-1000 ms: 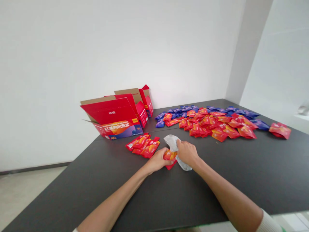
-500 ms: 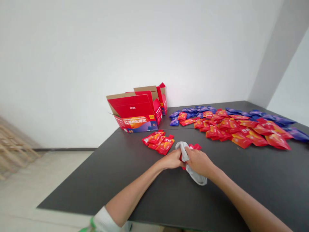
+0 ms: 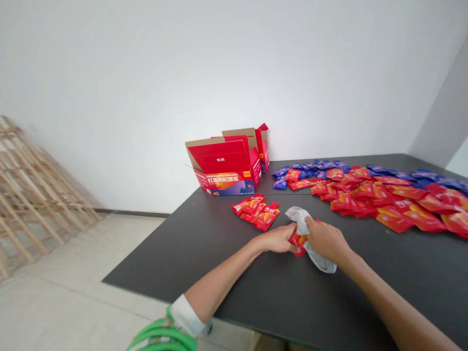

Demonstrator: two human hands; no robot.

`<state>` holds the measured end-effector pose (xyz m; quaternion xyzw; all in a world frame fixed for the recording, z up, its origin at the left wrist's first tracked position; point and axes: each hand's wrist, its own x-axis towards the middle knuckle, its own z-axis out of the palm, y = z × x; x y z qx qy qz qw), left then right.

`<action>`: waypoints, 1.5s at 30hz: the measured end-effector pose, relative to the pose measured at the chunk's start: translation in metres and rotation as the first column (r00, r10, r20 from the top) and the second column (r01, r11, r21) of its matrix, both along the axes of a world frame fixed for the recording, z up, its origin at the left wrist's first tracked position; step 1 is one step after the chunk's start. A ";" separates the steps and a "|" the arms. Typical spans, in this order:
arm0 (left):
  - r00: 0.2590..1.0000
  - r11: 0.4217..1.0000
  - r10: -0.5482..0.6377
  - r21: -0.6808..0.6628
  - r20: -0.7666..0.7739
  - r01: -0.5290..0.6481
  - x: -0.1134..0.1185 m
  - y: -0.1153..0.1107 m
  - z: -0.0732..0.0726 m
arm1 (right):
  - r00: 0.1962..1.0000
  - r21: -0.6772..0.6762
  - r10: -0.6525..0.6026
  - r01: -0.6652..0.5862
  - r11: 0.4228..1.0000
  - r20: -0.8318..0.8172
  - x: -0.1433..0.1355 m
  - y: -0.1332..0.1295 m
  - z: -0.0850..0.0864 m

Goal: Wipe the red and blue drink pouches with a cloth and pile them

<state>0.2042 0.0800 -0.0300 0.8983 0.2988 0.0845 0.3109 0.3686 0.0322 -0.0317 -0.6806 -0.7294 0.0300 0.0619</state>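
Pouch in fingers, boxes' insides hidden

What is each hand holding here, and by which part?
The left hand grips a red pouch by the side facing it; the right hand clutches a white cloth around its middle, against the pouch.

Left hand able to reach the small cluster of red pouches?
Likely yes: the small cluster lies just beyond the left hand, with nothing between, though that hand is holding a pouch.
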 end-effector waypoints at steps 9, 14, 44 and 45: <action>0.979 0.977 0.206 -0.062 -0.009 -0.206 -0.007 0.002 -0.002 | 0.995 -0.028 0.100 -0.100 0.995 -0.006 0.002 -0.001 0.000; 0.980 0.972 0.195 -0.139 0.034 -0.188 -0.006 0.008 -0.011 | 0.983 0.008 0.185 -0.185 0.983 -0.009 -0.016 -0.003 -0.002; 0.960 0.960 0.279 0.039 -0.025 -0.278 0.005 0.015 -0.017 | 0.992 0.045 0.029 -0.035 0.998 0.119 0.000 -0.002 0.010; 0.959 0.959 0.281 0.042 -0.028 -0.280 0.005 0.015 -0.017 | 0.987 0.047 0.099 -0.105 0.993 0.127 -0.005 -0.004 0.010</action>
